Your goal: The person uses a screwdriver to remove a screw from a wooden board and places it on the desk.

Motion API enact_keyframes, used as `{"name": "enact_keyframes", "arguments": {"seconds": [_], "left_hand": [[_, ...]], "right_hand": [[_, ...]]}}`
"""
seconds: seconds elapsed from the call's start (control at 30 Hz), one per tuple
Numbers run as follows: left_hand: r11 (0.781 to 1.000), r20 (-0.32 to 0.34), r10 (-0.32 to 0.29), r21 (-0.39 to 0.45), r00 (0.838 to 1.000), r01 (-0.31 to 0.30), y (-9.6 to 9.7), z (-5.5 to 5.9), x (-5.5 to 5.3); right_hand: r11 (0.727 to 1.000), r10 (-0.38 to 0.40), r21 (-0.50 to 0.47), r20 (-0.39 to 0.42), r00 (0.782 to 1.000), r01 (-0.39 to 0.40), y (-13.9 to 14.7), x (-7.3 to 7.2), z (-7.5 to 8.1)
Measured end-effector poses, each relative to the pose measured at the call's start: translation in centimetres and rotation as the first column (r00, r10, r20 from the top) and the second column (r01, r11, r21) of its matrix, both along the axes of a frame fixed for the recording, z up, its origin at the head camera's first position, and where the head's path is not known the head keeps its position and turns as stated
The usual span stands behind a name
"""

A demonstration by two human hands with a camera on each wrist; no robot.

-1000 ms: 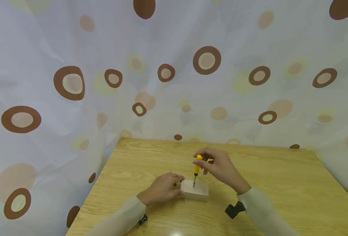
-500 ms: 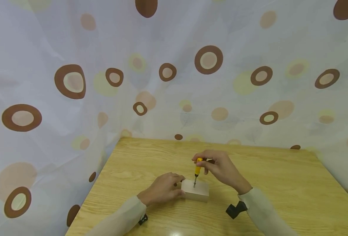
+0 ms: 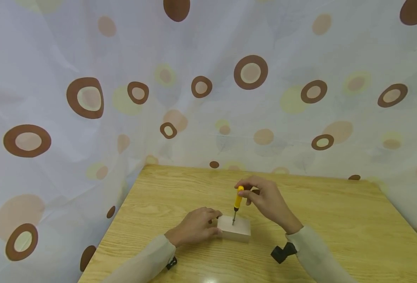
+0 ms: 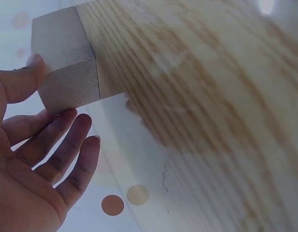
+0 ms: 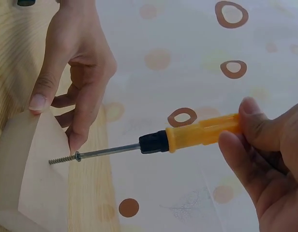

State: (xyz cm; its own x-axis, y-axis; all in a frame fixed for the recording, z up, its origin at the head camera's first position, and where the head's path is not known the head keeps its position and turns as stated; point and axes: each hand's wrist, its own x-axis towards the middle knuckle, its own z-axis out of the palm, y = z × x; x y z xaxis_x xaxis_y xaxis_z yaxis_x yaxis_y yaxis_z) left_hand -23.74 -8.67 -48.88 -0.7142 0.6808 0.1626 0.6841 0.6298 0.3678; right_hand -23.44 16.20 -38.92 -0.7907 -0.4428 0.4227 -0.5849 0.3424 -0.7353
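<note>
One screw (image 5: 62,159), threaded, standing tip-down on top of one pale wooden block (image 3: 234,228), most of the thread exposed above the wood in the right wrist view. One screwdriver (image 3: 237,201) seated on the screw head: yellow handle, black collar, thin metal shaft, held close to upright over the middle of the block's top face. Right hand (image 3: 265,200) pinching the upper end of the yellow handle between thumb and curled fingertips (image 5: 253,123), rest of the handle bare below the grip. Block lying flat on the wooden table (image 3: 335,212), near the front centre, slightly left of the midline in the head view. Left hand (image 3: 194,227) resting on the table against the block's left side, thumb (image 4: 23,79) pressed on one face, fingers loosely curved along the adjoining face and touching it; block braced, not lifted. Two long pale sleeves (image 3: 141,261), one per forearm. Two black wrist-mounted devices: one under the right wrist (image 3: 282,251), a smaller one under the left wrist (image 3: 171,262). One white curtain (image 3: 208,78) with brown rings and faint yellow and tan spots hanging behind the table and along both its sides. One block, one screw, one screwdriver counted; number of spots on the curtain not countable.
</note>
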Motion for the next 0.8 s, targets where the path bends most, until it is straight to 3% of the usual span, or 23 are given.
{"name": "enact_keyframes", "arguments": {"seconds": [0.1,0.17,0.33,0.47,0.53,0.63,0.7,0.8], "left_hand": [[1.0,0.0,-0.005,0.009,1.0,0.005,-0.01,0.08,-0.07],[1.0,0.002,-0.005,0.012,1.0,0.005,-0.02,0.11,-0.1],[1.0,0.001,-0.017,0.015,1.0,0.017,0.05,0.03,-0.07],[1.0,-0.008,-0.012,0.009,1.0,0.012,0.08,-0.05,0.03],[1.0,-0.005,-0.009,0.01,1.0,0.009,0.08,-0.08,0.02],[1.0,0.004,-0.005,0.012,1.0,0.005,0.05,-0.13,-0.11],[1.0,0.006,-0.007,0.016,1.0,0.007,0.03,-0.19,-0.24],[1.0,0.013,-0.01,0.013,1.0,0.01,0.01,-0.3,-0.36]], "right_hand": [[0.996,0.094,0.0,-0.004,0.996,-0.094,-0.11,-0.05,0.22],[0.995,0.099,0.001,0.024,0.995,-0.099,-0.29,0.05,0.31],[0.997,-0.08,0.0,0.085,0.993,0.08,-0.74,0.42,0.21],[0.985,-0.173,-0.011,0.07,0.982,0.174,-0.65,0.52,-0.04],[0.988,-0.155,-0.013,0.047,0.987,0.156,-0.43,0.52,-0.05],[0.998,-0.068,-0.01,0.018,0.998,0.068,-0.12,0.38,0.11],[1.0,-0.02,0.003,0.02,1.0,0.02,0.0,0.29,0.27],[1.0,-0.012,0.02,0.054,0.998,0.011,-0.04,0.26,0.36]]}}
